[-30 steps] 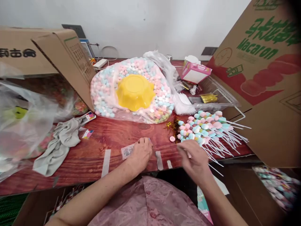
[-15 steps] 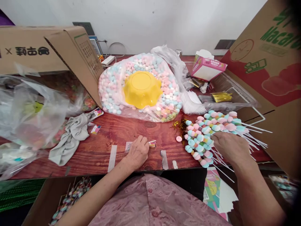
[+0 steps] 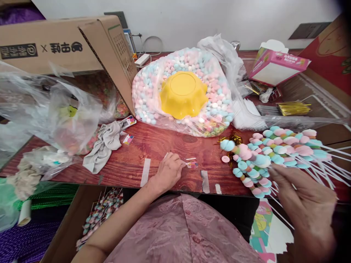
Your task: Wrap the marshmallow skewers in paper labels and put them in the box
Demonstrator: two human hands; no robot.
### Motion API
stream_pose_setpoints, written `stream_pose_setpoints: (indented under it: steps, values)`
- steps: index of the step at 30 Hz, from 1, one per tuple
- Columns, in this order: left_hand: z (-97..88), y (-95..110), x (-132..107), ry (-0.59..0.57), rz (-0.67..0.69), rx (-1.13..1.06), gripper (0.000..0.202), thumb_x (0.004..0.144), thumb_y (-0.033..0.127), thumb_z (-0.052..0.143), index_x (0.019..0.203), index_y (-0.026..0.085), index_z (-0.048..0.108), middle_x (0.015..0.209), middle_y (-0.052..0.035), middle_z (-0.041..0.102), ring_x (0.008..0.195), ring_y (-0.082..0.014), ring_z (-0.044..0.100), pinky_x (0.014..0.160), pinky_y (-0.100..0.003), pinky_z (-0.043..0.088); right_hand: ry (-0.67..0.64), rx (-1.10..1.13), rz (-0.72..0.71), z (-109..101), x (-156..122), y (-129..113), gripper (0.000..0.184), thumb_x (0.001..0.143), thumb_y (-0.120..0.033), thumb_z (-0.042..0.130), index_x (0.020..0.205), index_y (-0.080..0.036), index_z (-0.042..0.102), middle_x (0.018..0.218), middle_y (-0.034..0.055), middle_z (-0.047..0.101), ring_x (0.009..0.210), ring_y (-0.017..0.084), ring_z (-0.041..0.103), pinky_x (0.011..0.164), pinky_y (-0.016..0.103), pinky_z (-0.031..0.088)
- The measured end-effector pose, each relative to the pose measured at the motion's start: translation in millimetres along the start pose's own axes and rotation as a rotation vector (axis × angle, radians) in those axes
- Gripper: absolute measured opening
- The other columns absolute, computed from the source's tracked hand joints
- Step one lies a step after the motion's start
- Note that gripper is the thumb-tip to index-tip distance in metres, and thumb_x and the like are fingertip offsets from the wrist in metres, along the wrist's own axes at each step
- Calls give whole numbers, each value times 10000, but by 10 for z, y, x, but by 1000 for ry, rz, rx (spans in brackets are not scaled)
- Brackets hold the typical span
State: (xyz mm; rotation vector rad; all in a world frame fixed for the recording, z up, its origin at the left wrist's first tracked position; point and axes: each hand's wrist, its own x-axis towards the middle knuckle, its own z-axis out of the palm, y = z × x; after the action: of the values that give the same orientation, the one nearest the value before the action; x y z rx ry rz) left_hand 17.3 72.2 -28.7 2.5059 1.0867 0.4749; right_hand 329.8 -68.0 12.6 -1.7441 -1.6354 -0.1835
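Note:
My right hand (image 3: 304,197) pinches one marshmallow skewer (image 3: 244,151) by its stick end; its pink and blue marshmallows point left, over the pile. Beneath and beyond it lies a heap of similar marshmallow skewers (image 3: 290,140), white sticks toward the right. On the red wooden table, my left hand (image 3: 170,170) has its fingers closed on a small clear plastic bag (image 3: 192,164) with a colourful printed end, which sticks out at the right of the fingers. A loose pink marshmallow piece (image 3: 225,159) and gold twist ties (image 3: 236,137) lie left of the heap.
A large clear bag of marshmallows (image 3: 148,102) with an upturned yellow bowl (image 3: 183,95) on it stands at the back. A cardboard box (image 3: 115,54) and grey cloth (image 3: 102,148) are on the left. A clear tray (image 3: 323,122) with gold ties (image 3: 293,108) sits back right.
My right hand has come away from the heap toward me, with one marshmallow skewer now raised in it. The camera view has turned left; my left hand stays by the small bag.

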Motion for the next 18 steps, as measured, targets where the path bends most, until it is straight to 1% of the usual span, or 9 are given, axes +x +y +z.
stream_pose_setpoints:
  steps: [2,4,6,8,12,15,18]
  values:
    - [-2,-58,56,33,-40,-142,194,910,234,588,799,155,727,798,-56,655,801,-167,582,830,-340,463,-7,99,-37,84,62,-183,249,879,-197,613,1057,-356,684,879,53,711,791,257,673,782,412,507]
    - [-10,-111,103,48,-81,-262,186,867,264,657,737,153,728,749,-42,655,750,-153,590,758,-304,464,-55,157,-111,154,99,-271,239,869,-166,621,1032,-325,695,867,40,719,767,231,676,753,384,509]
    - [-22,-151,128,37,-93,-350,146,840,258,688,743,161,740,744,-32,670,734,-144,601,715,-278,460,-93,166,-172,214,95,-272,199,868,-174,626,1012,-288,703,829,27,722,738,206,676,718,351,504]
    - [-34,-173,131,15,-77,-405,100,825,250,702,779,179,755,766,-27,688,751,-140,615,720,-269,466,-116,142,-210,264,64,-232,162,876,-195,619,992,-264,709,813,17,727,729,190,677,707,328,496]
    - [-36,-188,111,12,-48,-438,88,803,273,728,805,192,760,797,-30,699,785,-147,629,749,-277,480,-168,19,-254,335,11,-174,152,902,-240,581,960,-242,721,812,23,730,746,193,678,715,323,479]
    - [-18,-204,100,16,-23,-435,90,822,267,710,824,192,760,809,-37,701,796,-150,632,764,-287,487,-197,-79,-280,364,-4,-163,174,913,-264,557,927,-233,728,799,35,730,761,211,678,712,336,473]
    - [1,-230,85,14,22,-389,118,865,259,661,868,192,758,824,-41,693,804,-147,625,777,-290,487,-190,-54,-276,381,-31,-134,159,908,-246,566,936,-234,722,814,29,739,756,206,683,713,337,487]
